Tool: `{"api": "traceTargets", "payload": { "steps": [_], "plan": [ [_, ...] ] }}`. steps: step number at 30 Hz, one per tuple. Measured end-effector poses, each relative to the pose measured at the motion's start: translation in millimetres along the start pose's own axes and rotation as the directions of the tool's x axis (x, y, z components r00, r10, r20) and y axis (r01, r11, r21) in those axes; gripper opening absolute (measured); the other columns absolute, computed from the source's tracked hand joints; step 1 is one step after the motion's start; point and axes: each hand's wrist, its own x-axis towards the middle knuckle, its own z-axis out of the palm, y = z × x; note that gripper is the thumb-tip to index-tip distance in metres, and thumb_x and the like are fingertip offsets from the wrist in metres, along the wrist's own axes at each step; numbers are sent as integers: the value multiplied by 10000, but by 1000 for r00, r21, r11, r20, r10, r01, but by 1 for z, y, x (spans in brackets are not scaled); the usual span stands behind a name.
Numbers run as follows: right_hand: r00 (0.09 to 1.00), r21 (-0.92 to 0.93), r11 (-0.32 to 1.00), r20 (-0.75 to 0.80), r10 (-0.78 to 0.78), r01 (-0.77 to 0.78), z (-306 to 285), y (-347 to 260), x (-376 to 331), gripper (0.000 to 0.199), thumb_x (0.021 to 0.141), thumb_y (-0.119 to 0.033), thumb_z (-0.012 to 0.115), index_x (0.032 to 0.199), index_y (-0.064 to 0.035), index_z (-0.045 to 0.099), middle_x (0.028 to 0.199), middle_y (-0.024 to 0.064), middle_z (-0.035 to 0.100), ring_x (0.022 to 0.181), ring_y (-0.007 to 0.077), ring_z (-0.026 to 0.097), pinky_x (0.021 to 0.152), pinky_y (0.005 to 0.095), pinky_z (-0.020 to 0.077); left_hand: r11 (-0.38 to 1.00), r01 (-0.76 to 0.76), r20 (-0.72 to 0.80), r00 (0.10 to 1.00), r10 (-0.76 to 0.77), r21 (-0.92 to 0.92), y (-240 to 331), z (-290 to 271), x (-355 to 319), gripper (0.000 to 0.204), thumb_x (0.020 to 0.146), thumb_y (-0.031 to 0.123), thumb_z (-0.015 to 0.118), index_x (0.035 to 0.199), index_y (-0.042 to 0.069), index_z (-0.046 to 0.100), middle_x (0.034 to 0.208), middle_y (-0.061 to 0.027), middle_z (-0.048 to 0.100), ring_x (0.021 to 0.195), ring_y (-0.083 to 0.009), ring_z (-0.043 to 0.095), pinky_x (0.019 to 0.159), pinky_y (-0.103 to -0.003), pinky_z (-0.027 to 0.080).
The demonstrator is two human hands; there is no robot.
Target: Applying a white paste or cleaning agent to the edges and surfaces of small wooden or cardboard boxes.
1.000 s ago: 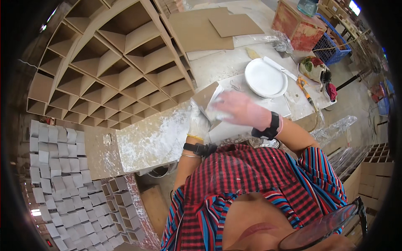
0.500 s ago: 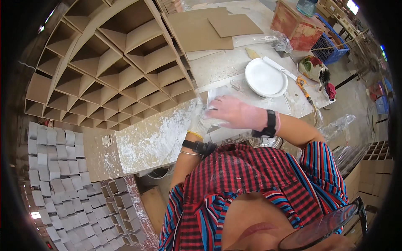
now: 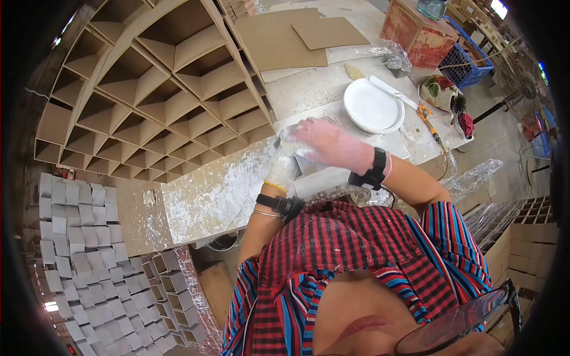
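Closest to us at the bottom of the frame is our red, blue and black striped shirt (image 3: 362, 261), with both forearms reaching up toward the middle. Our left hand (image 3: 281, 169), in a white glove with a black band at the wrist, is wrapped around the near end of a small pale block (image 3: 300, 163) just left of centre. Our right hand (image 3: 332, 145) wears a pinkish glove, also black-banded at the wrist, and lies flat and open across the top of that same block, fingers stretched toward the left. It's blurred, so we can't tell how firmly it presses. The block sits at the near edge of a white-dusted worktable (image 3: 225, 190) that runs from the centre up to the upper right. A bit further along, right of centre, there's a round white plate (image 3: 373, 107) with a flat white strip (image 3: 392, 92) beside it. Past that, near the top, two brown cardboard sheets (image 3: 297, 38) lie overlapping. The upper left is filled by a big cardboard divider grid (image 3: 148, 89) of diamond-shaped cells, and the lower left shows stacks of small grey boxes (image 3: 77, 237). Far upper right there's a red crate (image 3: 421, 32) next to a blue basket (image 3: 469, 65).
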Motion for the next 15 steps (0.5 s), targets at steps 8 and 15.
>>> {"api": "traceTargets", "payload": {
  "steps": [8,15],
  "plan": [
    [987,81,984,8,-163,161,4,-3,-28,455,700,-114,702,1130,-108,551,1085,98,553,1040,297,516,875,402,435,986,142,62,989,-137,-84,19,-4,2,584,965,504,313,1279,37,467,1248,-136,540,1088,-271,564,927,-387,472],
    [978,22,979,-47,-202,203,15,9,-19,477,697,-108,698,1154,-146,568,1159,59,568,1115,256,498,923,401,413,969,236,28,972,-235,-67,23,6,-4,599,971,492,259,1330,40,417,1304,-157,496,1143,-308,527,949,-436,466]
  ]
}}
